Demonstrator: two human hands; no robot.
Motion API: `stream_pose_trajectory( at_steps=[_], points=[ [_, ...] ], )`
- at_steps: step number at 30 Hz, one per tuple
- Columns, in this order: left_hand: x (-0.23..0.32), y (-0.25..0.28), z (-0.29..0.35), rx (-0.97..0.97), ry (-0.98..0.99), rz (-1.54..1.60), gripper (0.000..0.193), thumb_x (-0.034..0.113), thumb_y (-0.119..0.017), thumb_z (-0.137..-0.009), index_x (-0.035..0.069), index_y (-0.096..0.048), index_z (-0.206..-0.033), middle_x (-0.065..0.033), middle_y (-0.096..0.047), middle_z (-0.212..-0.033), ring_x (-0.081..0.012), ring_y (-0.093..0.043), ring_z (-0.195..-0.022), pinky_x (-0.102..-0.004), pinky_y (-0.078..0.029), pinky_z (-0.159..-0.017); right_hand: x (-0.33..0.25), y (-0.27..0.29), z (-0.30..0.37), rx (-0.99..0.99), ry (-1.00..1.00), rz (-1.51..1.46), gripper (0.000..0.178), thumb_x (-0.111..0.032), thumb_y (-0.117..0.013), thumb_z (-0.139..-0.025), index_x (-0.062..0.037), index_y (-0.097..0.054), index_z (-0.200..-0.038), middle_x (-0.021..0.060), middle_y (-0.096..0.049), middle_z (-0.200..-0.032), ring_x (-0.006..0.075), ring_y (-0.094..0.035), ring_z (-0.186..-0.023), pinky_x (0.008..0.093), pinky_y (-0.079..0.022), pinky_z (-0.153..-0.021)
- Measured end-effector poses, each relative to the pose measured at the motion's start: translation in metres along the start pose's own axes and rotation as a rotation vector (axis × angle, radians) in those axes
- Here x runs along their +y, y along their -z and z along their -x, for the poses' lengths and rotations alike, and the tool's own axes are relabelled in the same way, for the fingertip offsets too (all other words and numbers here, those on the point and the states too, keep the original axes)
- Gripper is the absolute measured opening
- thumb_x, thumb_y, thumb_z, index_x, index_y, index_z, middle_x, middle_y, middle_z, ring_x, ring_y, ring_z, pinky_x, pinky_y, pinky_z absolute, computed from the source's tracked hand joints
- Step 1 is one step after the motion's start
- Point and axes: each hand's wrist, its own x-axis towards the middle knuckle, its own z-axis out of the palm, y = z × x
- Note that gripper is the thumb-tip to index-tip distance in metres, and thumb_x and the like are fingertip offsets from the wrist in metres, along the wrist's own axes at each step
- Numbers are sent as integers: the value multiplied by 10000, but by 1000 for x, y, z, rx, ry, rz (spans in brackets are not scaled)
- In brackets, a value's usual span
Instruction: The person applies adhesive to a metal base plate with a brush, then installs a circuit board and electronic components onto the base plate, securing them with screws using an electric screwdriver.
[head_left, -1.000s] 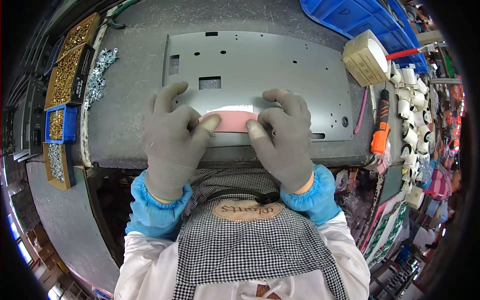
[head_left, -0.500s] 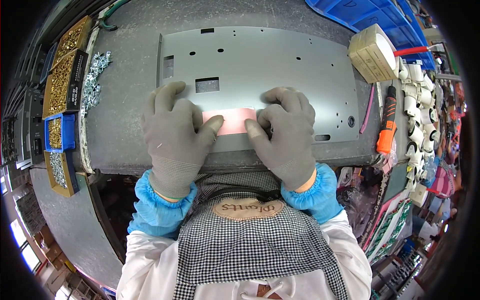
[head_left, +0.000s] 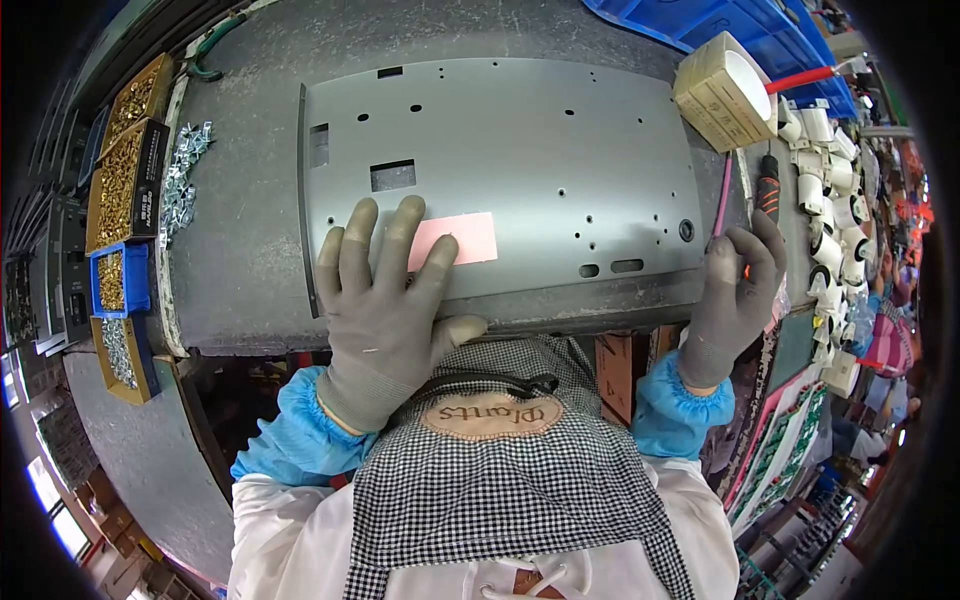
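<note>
My left hand (head_left: pixel 390 290), in a grey glove, lies flat with fingers spread on a grey metal panel (head_left: pixel 510 140) that has several holes and cut-outs. Its index finger rests on a pink rectangular piece (head_left: pixel 472 238), which lies on the panel near its front edge. At the right edge of the bench, my gloved right hand (head_left: pixel 735 300) has its fingers curled around the lower part of an orange-and-black hand tool (head_left: pixel 767 190). The tool's dark upper end points away from me; much of its orange body is hidden by the fingers.
Left of the panel lie metal clips (head_left: pixel 187 180), boxes of brass-coloured fasteners (head_left: pixel 120 190), a blue bin (head_left: pixel 122 278) and green-handled pliers (head_left: pixel 208 48). At right are a cardboard box (head_left: pixel 715 95), a red-handled brush (head_left: pixel 805 78), a pink strip (head_left: pixel 723 195), white rolls (head_left: pixel 815 185) and a blue crate (head_left: pixel 690 22).
My right hand has left the pink piece and moved right to the orange-and-black tool. My left hand has flattened, its index finger now on the pink piece. The view has shifted slightly.
</note>
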Motion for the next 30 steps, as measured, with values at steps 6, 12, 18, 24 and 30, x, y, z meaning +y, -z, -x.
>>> stream_pose_trajectory(
  at_steps=[6,12,18,24,30],
  points=[
    [-3,6,-9,-35,-109,33,773,731,-610,-819,90,-666,-1249,-174,-533,-1427,-473,-420,-1354,-603,-325,-1105,9,23,-4,54,-8,39,156,-67,-680,-889,-3,-694,-1030,157,-573,-1348,275,-552,-1243,402,-414,-1082],
    [-1,10,-6,-73,-68,31,698,587,-720,-816,58,-635,-1263,-185,-523,-1448,-492,-425,-1357,-611,-332,-1108,38,38,-44,72,78,120,194,-114,-686,-890,2,-689,-1047,157,-648,-1212,268,-624,-1129,372,-481,-974],
    [-4,7,0,-43,-71,33,698,585,-710,-834,43,-635,-1269,-227,-527,-1437,-511,-416,-1362,-619,-332,-1113,65,2,-112,-522,-225,739,404,-306,-553,-948,-55,-644,-1251,217,-711,-1199,399,-699,-1061,492,-526,-945],
    [-8,3,-2,33,-46,194,797,539,-809,-757,60,-569,-1348,-258,-519,-1432,-547,-406,-1361,-629,-377,-1087,135,-17,-129,-580,-189,823,506,-246,-510,-903,-147,-522,-1399,270,-664,-1264,464,-648,-1143,549,-488,-1006],
    [-17,-6,4,106,-10,232,791,601,-781,-770,84,-575,-1331,-237,-499,-1459,-537,-377,-1397,-613,-377,-1105,70,71,-103,-395,-237,101,369,-158,-572,-940,-4,-716,-1243,59,-730,-986,153,-662,-881,279,-515,-792]
  ],
)
